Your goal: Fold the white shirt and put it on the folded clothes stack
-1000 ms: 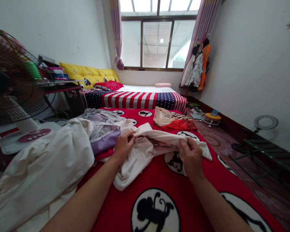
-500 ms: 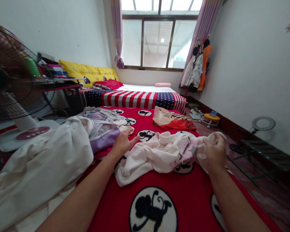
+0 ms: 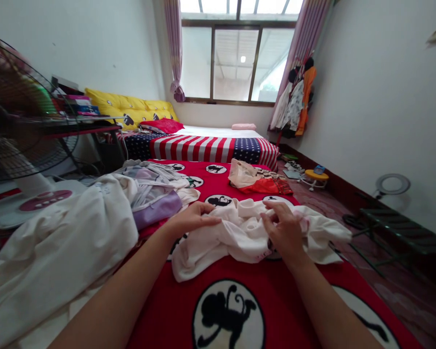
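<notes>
Since half a second ago the right hand [image 3: 284, 228] has swung back in from the far right, and the left hand [image 3: 191, 220] has slid forward onto the cloth — both now rest on the cream garment [image 3: 240, 232]. The left hand lies flat, fingers stretched out along the garment's near-left fold, gripping nothing that shows. The right hand is curled, fingertips pinching a bunched fold at the garment's middle. The garment lies crumpled on the red monkey-print blanket [image 3: 276, 300], spreading beyond the right hand toward the bed's edge. Left of the left hand sits a pile of pale laundry [image 3: 94, 232]; ahead of both hands lies a red folded cloth [image 3: 267, 185].
</notes>
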{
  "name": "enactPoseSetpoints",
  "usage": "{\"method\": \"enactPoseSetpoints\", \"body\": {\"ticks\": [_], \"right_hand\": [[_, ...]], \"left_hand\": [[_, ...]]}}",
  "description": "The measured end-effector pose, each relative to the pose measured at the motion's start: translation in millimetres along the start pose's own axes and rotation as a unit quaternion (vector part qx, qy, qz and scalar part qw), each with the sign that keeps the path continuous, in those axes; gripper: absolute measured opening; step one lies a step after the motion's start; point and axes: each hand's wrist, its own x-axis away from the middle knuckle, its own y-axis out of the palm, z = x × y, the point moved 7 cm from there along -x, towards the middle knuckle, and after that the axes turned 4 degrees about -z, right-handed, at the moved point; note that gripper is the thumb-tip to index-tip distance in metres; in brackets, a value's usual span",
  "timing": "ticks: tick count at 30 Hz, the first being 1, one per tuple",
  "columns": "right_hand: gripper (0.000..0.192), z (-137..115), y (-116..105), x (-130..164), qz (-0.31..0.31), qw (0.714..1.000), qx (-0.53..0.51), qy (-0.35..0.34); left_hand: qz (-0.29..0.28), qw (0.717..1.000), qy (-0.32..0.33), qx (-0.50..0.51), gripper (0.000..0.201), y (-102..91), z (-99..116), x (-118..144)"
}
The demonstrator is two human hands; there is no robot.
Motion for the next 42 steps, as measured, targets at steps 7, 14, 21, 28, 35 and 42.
{"method": "enactPoseSetpoints", "body": {"ticks": [7,14,21,28,35,42], "right_hand": [[0.061,24,29,5,-0.137,0.986,-0.036,0.092],[0.030,56,-22,-1,0.151,0.857,-0.424,0.251],[0.020,56,-50,-3,0.314,0.799,-0.486,0.162],[0.068,42,-2,-5,0.081,0.936,-0.295,0.175],[0.035,-31,49,16,-0.203,0.922,-0.316,0.099],[0.036,-51,64,26,-0.155,0.862,-0.462,0.141]], "left_hand": [[0.189,0.964,0.087,0.163,0.029,-54.3,17,21],[0.254,0.947,0.083,0.179,0.035,-70.9,3,24],[0.282,0.946,0.080,0.137,0.038,-70.4,2,21],[0.217,0.972,0.030,0.081,0.036,-52.1,1,7],[0.075,0.994,0.044,0.070,0.038,-5.0,27,3],[-0.039,0.995,0.088,-0.016,0.036,25.0,50,8]]}}
